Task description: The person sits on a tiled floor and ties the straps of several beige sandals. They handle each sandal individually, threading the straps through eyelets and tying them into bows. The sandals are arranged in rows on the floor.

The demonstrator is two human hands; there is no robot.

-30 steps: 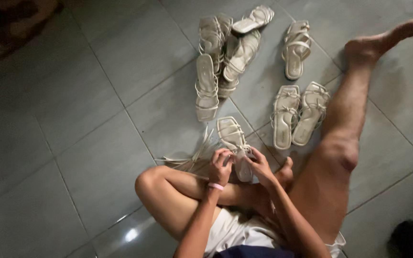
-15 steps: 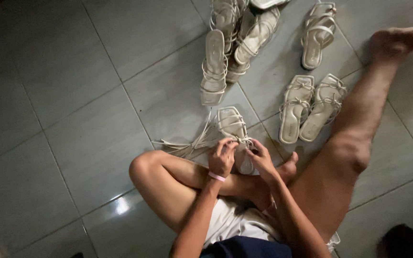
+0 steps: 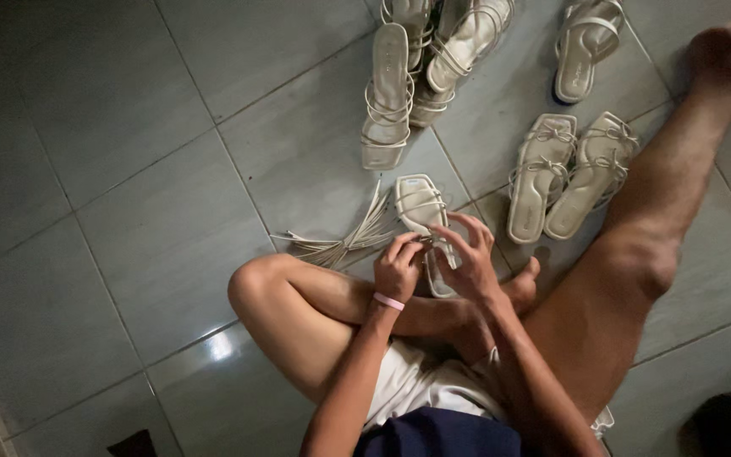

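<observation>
I sit on a grey tiled floor with one leg folded and the other stretched out to the right. A cream strappy sandal (image 3: 423, 211) lies on the floor just beyond my folded leg. My left hand (image 3: 397, 269), with a pink band at the wrist, pinches at the sandal's straps near its middle. My right hand (image 3: 469, 264) holds the sandal's near end, fingers spread over it. A bundle of loose cream straps (image 3: 344, 241) fans out on the tile to the left of the sandal.
Several more cream sandals lie beyond: a pile (image 3: 416, 68) at the top centre, a single one (image 3: 584, 51) at the top right, and a pair (image 3: 568, 173) beside my outstretched leg (image 3: 662, 220). A dark object (image 3: 725, 423) sits at the bottom right.
The view has shifted so that the sandals sit higher in the frame. Both hands stay on the same sandal, fingers working at its straps.
</observation>
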